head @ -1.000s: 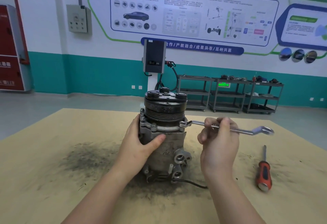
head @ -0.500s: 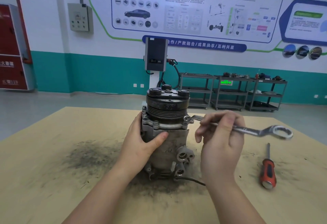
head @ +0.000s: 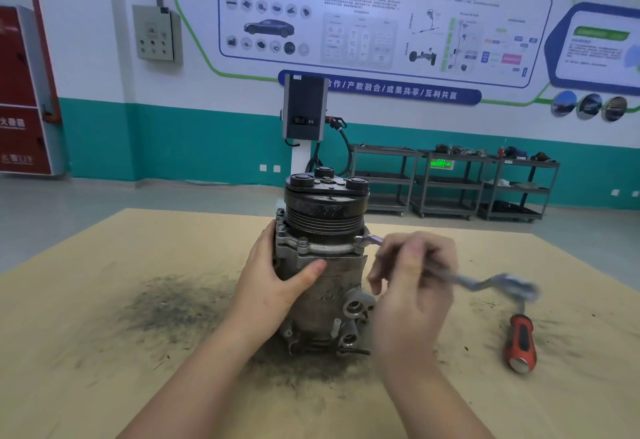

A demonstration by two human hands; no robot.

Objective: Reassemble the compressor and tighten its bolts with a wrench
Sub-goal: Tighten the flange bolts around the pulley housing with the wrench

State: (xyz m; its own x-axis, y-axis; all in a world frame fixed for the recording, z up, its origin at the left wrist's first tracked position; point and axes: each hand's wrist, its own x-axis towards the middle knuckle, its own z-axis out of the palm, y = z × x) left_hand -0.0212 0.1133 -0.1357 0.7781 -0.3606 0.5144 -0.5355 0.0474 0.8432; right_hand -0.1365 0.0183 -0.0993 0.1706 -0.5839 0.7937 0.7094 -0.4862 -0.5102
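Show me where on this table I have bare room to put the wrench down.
Bare board lies at the far left of the table, beyond the dark grime patch, and along the near right edge, this side of the screwdriver. It is crowded in the middle: the left hand holds the compressor, the right hand swings the wrench there.

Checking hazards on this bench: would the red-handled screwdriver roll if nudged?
Probably. The red-handled screwdriver has a rounded handle and lies loose on the flat tan bench top, so a sideways nudge would likely roll it. Its dark grip insets might slow it. It looks stiff and light.
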